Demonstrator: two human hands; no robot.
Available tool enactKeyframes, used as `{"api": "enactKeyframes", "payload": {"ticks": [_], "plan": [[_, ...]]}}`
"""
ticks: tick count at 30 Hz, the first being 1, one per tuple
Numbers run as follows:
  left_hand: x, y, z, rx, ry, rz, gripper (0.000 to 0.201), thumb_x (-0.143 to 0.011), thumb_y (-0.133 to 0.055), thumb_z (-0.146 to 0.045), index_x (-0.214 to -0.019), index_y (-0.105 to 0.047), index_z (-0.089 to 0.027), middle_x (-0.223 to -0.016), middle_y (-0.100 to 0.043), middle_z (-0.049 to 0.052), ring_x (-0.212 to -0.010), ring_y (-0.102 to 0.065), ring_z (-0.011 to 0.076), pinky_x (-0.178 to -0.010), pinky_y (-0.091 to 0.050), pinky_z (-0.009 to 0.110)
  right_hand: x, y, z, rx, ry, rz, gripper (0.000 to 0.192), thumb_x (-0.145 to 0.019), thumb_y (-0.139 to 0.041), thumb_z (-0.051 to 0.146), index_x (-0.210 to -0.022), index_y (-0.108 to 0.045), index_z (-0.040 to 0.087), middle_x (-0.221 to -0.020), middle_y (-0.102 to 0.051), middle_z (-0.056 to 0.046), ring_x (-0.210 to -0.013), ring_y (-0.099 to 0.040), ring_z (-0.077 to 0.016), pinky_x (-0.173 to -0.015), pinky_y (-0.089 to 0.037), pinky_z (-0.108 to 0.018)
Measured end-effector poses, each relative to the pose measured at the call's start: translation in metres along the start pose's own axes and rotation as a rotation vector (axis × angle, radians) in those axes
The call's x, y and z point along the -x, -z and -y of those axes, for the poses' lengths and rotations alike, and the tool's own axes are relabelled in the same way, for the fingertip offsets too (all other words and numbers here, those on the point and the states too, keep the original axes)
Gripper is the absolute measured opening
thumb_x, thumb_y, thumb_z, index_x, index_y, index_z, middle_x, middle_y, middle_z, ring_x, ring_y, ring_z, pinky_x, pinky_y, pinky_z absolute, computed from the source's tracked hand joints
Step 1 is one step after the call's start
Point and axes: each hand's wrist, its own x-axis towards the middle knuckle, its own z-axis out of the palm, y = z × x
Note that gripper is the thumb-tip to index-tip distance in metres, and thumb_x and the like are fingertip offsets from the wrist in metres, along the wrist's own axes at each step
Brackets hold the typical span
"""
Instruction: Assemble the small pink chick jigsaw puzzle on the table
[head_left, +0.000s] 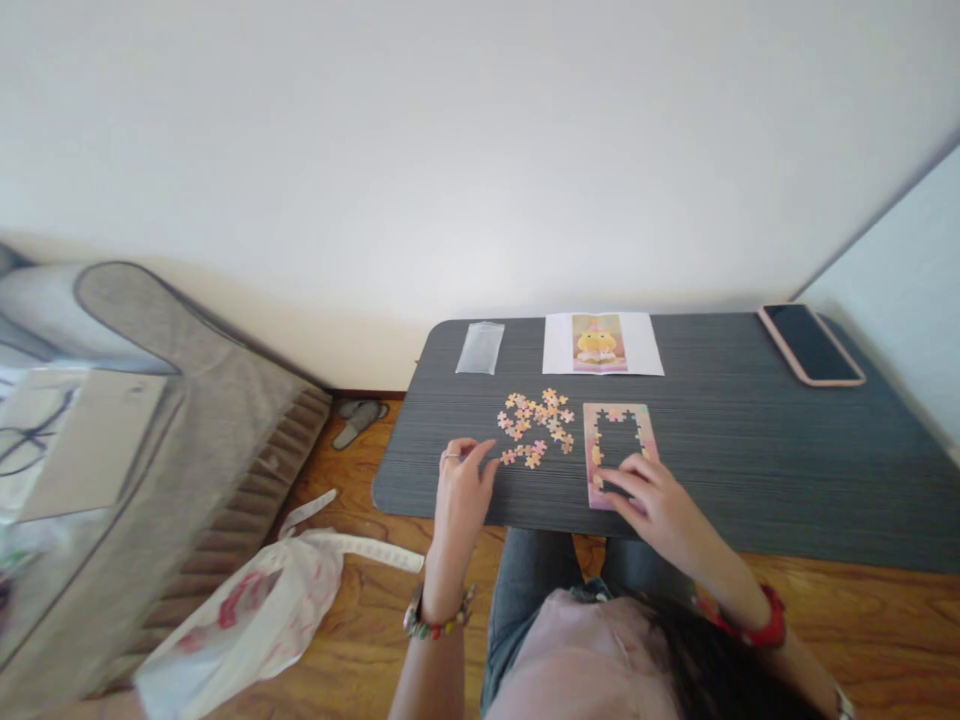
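Many loose puzzle pieces (pixel 538 412) near the centre of the frame, strewn across the dark worktop (pixel 750 450), and right on their lower-left fringe, the left hand (pixel 461 485)! Thumb and forefinger a narrow gap apart, tips pointing right, just beside the nearest pieces. Over to the right hand (pixel 660 500): fingers loosely parted, reaching in from the lower right across the puzzle frame (pixel 590 440), tips down by its lower-left border. Pinching a piece there? Too small to tell, in fairness. And the key relation: scatter to the left, frame close by to the right, only a slim strip of bare worktop between. Long axis of the frame running up and down the view, away from the body. Left hand nearer the pieces, right hand nearer the frame, clearly so.
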Motion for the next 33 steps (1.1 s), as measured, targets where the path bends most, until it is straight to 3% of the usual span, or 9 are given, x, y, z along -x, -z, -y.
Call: {"api": "enactKeyframes", "payload": {"ticks": [5,12,18,26,33], "plan": [[0.016,-0.015,0.017,-0.031,0.07,0.049,0.023,-0.076,-0.06,-0.018,-0.097,-0.067,-0.019,-0.091,-0.053,0.006,-0.087,-0.053,0.0198,-0.082,-0.048,0.035,-0.024,-0.046,0.033,0.016,-0.002,0.079,0.016,-0.085,-0.052,0.023,-0.09,-0.067,0.021,-0.084,-0.06,-0.006,-0.078,-0.056,-0.0182,-0.073,-0.045,-0.031],[0.001,-0.02,0.009,-0.003,0.059,0.097,0.021,-0.077,-0.059,-0.018,-0.098,-0.066,-0.019,-0.089,-0.054,0.005,-0.088,-0.053,0.0193,-0.084,-0.047,0.034,-0.064,-0.076,0.038,0.168,-0.013,0.079,0.017,-0.086,-0.049,0.02,-0.09,-0.065,0.018,-0.088,-0.06,-0.009,-0.085,-0.057,-0.0199,-0.077,-0.042,-0.033],[-0.006,-0.023,0.005,0.026,0.063,0.119,0.02,-0.079,-0.058,-0.02,-0.098,-0.066,-0.018,-0.091,-0.055,0.006,-0.089,-0.052,0.0188,-0.085,-0.046,0.034,-0.075,-0.079,0.036,0.226,-0.018,0.086,0.021,-0.088,-0.046,0.024,-0.086,-0.066,0.018,-0.091,-0.06,-0.01,-0.084,-0.058,-0.0204,-0.076,-0.042,-0.034],[-0.017,-0.025,0.004,0.01,0.047,0.078,0.024,-0.08,-0.055,-0.017,-0.102,-0.065,-0.021,-0.092,-0.053,0.006,-0.09,-0.051,0.0193,-0.084,-0.046,0.033,-0.068,-0.065,0.04,0.178,-0.048,0.054,0.019,-0.088,-0.047,0.022,-0.094,-0.065,0.019,-0.09,-0.061,-0.007,-0.082,-0.059,-0.0183,-0.074,-0.043,-0.03],[-0.034,-0.029,-0.001,-0.056,-0.02,0.096,0.02,-0.083,-0.052,-0.019,-0.095,-0.067,-0.024,-0.093,-0.052,0.005,-0.089,-0.047,0.0185,-0.082,-0.044,0.03,-0.065,-0.064,0.042,0.147,-0.026,0.06,0.015,-0.086,-0.05,0.02,-0.088,-0.065,0.018,-0.089,-0.061,-0.007,-0.081,-0.058,-0.018,-0.075,-0.045,-0.03]]}}
